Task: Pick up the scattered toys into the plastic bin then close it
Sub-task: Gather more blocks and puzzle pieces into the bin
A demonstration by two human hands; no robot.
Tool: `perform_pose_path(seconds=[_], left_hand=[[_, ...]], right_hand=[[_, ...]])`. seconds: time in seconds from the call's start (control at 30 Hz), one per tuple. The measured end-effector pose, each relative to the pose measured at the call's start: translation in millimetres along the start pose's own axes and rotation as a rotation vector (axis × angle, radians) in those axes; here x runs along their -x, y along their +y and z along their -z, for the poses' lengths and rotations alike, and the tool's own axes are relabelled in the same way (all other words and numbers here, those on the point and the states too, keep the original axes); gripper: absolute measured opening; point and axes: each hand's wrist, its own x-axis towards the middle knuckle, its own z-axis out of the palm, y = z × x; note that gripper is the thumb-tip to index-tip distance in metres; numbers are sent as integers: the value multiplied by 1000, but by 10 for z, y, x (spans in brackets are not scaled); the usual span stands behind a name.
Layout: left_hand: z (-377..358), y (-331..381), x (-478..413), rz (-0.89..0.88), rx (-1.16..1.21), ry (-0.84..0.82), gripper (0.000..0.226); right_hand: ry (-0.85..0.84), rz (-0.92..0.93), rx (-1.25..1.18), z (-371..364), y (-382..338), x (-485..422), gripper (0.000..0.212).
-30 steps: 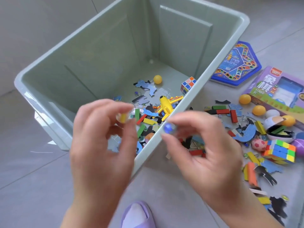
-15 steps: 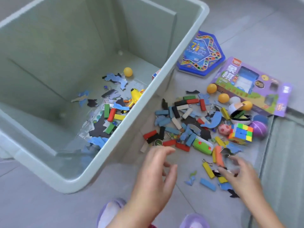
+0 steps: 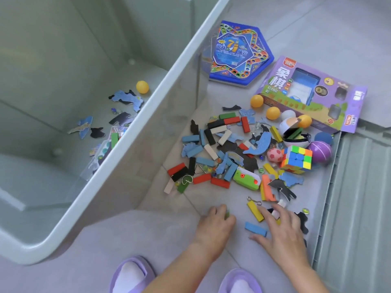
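The open bin, cut off at the left, holds one ball and puzzle scraps. Beside it on the floor lie the toys: three orange balls, one cube and two boxes. The left hand curls its fingers over something greenish, its hold unclear, while the right hand has its fingers spread apart on blocks.

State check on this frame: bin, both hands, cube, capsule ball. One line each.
plastic bin: open, no lid on, puzzle pieces inside.
left hand: fingers curled round a small green piece on the floor.
right hand: fingers spread, thumb by a blue block.
cube: scrambled, sitting on the floor.
capsule ball: cracked open, blocks inside.
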Motion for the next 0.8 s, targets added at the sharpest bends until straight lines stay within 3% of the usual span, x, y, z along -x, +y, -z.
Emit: perform_pose_path(seconds=[0.07, 0.17, 0.3, 0.43, 0.63, 0.8], left_hand=[[-12, -8, -11, 31, 22, 26, 47], [-131, -17, -62, 70, 109, 85, 48], [-179, -82, -119, 191, 371, 109, 20], [-139, -202, -55, 213, 444, 232, 22], [-270, -364, 115, 120, 425, 270, 35], [-178, -292, 98, 120, 285, 171, 59]], right_hand=[[8, 14, 1, 7, 51, -11, 68], [7, 41, -5, 6, 38, -81, 68], [-39, 87, 14, -46, -106, -156, 57], [-72, 187, -14, -119, -382, -107, 36], [-182, 255, -101, -40, -650, -168, 63], [-226, 42, -160, 246, -225, -212, 68]])
